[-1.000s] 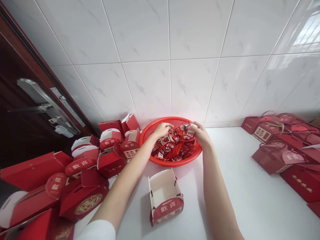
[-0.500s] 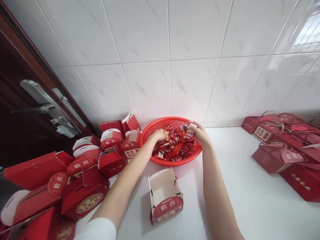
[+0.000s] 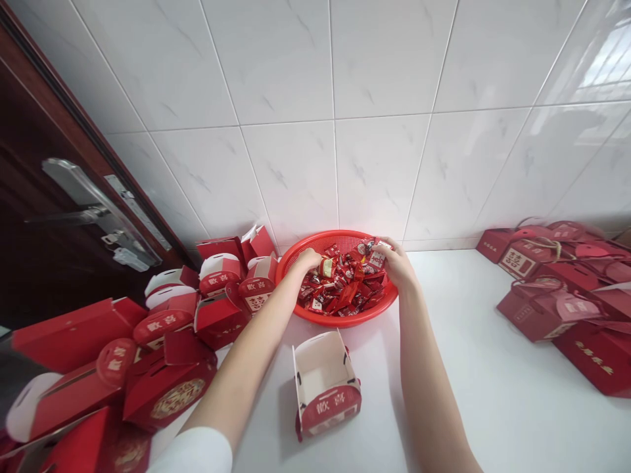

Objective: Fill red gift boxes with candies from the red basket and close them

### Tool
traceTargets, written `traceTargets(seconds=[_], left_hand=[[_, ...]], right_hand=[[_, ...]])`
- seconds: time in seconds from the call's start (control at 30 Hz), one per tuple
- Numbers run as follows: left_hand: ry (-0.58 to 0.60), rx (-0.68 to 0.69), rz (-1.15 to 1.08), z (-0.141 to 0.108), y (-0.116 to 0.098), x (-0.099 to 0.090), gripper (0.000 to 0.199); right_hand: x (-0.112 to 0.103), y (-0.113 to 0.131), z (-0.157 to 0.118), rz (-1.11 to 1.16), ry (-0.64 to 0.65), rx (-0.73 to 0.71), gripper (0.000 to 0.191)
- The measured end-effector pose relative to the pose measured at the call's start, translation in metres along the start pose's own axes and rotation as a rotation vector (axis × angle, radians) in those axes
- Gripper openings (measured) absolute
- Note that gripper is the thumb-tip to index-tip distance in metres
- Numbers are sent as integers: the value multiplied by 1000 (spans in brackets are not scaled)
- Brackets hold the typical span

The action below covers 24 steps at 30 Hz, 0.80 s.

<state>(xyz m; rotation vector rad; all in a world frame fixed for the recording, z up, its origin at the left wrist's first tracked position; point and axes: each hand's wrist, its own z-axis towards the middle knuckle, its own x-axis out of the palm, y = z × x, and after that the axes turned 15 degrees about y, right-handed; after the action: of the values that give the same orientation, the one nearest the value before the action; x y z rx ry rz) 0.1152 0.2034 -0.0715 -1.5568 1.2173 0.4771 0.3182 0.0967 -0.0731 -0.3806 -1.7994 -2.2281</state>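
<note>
A red plastic basket (image 3: 340,322) against the wall holds many red-wrapped candies (image 3: 351,286). My left hand (image 3: 309,260) is over the basket's left part, its fingers closed beside a gold-and-red candy (image 3: 326,267); what they grip, if anything, is hidden. At the basket's right side, my right hand (image 3: 397,263) pinches a red packet with white characters (image 3: 378,258). In front of the basket stands an open red box (image 3: 329,387) with a pale inside and nothing in it.
Several red gift boxes (image 3: 170,387) crowd the left side of the white table (image 3: 444,348). More red boxes (image 3: 557,289) are stacked at the right. A dark door with a metal handle (image 3: 93,210) stands at the left, and a tiled wall (image 3: 384,171) behind.
My left hand has moved slightly left, uncovering more of the gold-and-red candy. My right hand has barely moved and still holds the packet.
</note>
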Motion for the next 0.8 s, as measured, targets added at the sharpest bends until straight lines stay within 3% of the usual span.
traceTargets(seconds=[0.23, 0.4, 0.53, 0.67, 0.8], left_hand=[[168, -149, 167, -5, -3, -2, 29], [251, -170, 224, -9, -4, 1, 26], [121, -126, 209, -9, -3, 0, 28], [-75, 61, 179, -1, -8, 0, 36], [-85, 196, 149, 16, -13, 7, 40]], right_hand=[[2, 3, -2, 15, -16, 3, 32], [1, 3, -3, 6, -18, 4, 32], [0, 1, -2, 2, -15, 8, 33], [0, 1, -1, 3, -22, 4, 33], [0, 0, -1, -3, -27, -2, 33]])
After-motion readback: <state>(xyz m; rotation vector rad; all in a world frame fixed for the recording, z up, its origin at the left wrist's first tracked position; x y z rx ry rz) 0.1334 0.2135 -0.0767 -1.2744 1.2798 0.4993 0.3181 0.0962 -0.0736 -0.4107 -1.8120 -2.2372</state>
